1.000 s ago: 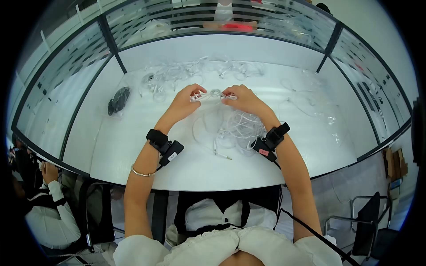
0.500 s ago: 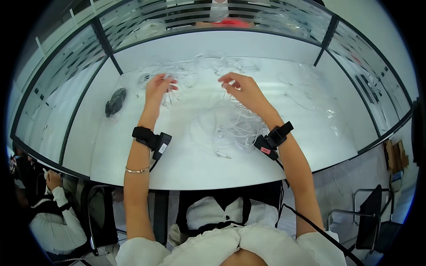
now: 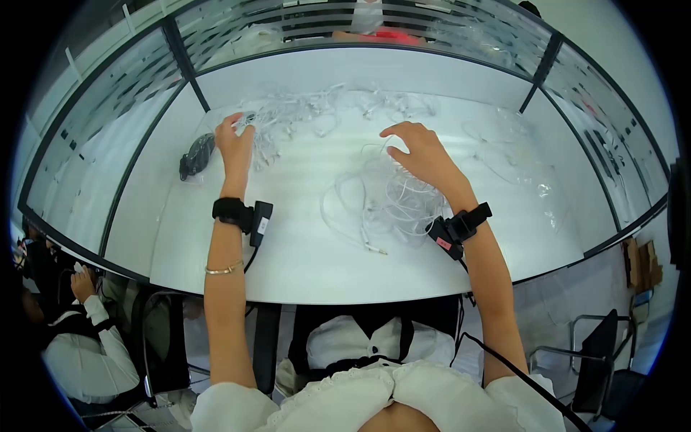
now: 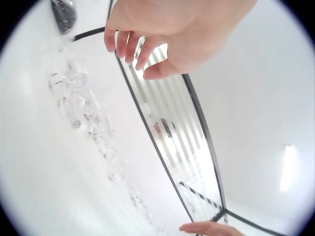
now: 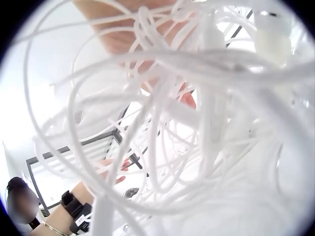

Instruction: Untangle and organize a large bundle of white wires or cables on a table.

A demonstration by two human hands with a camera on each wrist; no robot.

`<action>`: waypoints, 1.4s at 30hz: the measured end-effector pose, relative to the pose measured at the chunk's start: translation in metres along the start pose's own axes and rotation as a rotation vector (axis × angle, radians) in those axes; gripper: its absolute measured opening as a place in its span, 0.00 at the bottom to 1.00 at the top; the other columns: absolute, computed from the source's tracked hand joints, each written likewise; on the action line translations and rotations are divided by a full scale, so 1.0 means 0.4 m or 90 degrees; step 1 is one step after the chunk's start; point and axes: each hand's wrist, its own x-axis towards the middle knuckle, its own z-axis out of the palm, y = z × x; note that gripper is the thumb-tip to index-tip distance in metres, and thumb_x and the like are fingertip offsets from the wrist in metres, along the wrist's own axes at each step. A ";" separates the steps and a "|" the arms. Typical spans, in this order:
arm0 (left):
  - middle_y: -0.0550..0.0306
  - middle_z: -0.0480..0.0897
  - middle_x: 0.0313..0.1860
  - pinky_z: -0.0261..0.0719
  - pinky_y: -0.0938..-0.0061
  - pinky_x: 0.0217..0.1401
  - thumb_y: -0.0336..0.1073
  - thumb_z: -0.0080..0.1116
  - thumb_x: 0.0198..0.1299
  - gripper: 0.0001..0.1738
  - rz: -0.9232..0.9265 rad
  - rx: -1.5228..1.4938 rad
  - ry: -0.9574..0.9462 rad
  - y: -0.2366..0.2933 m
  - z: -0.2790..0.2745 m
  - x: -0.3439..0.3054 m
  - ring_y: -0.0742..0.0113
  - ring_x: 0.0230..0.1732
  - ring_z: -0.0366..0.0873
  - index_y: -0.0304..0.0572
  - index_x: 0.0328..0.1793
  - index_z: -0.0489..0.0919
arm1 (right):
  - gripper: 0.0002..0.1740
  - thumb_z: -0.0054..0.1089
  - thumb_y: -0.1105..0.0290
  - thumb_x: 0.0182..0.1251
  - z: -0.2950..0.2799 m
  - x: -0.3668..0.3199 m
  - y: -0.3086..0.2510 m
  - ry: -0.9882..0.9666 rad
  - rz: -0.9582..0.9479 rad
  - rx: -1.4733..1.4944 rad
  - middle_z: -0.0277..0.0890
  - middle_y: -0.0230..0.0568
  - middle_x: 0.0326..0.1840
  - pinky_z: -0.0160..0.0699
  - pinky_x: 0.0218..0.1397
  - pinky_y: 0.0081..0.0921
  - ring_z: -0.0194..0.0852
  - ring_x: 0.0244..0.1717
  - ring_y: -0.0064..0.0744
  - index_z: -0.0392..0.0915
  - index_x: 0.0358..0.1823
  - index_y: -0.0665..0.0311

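The right hand rests on the far edge of the tangled pile of white cables, fingers spread and arched. Left of the pile and beyond it, the left hand hangs empty, fingers together and loosely curled, at a row of clear-bagged white cables; a black bagged bundle lies farther left
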 end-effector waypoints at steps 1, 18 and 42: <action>0.51 0.79 0.48 0.72 0.66 0.52 0.32 0.62 0.50 0.17 0.040 -0.057 -0.027 0.057 -0.008 -0.005 0.59 0.50 0.75 0.43 0.48 0.81 | 0.15 0.58 0.66 0.63 -0.012 -0.002 0.003 -0.030 0.036 0.005 0.77 0.41 0.51 0.67 0.60 0.37 0.70 0.56 0.44 0.77 0.51 0.56; 0.55 0.81 0.29 0.76 0.72 0.32 0.30 0.59 0.55 0.07 0.033 -0.074 -0.622 0.285 0.059 -0.179 0.69 0.27 0.78 0.34 0.38 0.80 | 0.14 0.63 0.61 0.62 -0.203 -0.053 0.115 0.177 0.253 0.137 0.65 0.32 0.17 0.60 0.26 0.24 0.59 0.21 0.21 0.80 0.34 0.67; 0.46 0.77 0.45 0.78 0.74 0.54 0.33 0.50 0.69 0.11 -0.195 -0.422 -0.022 0.168 0.002 -0.059 0.59 0.42 0.86 0.32 0.49 0.67 | 0.22 0.58 0.49 0.60 -0.175 -0.082 0.023 -0.286 0.241 0.034 0.81 0.47 0.38 0.73 0.43 0.36 0.78 0.40 0.45 0.79 0.36 0.65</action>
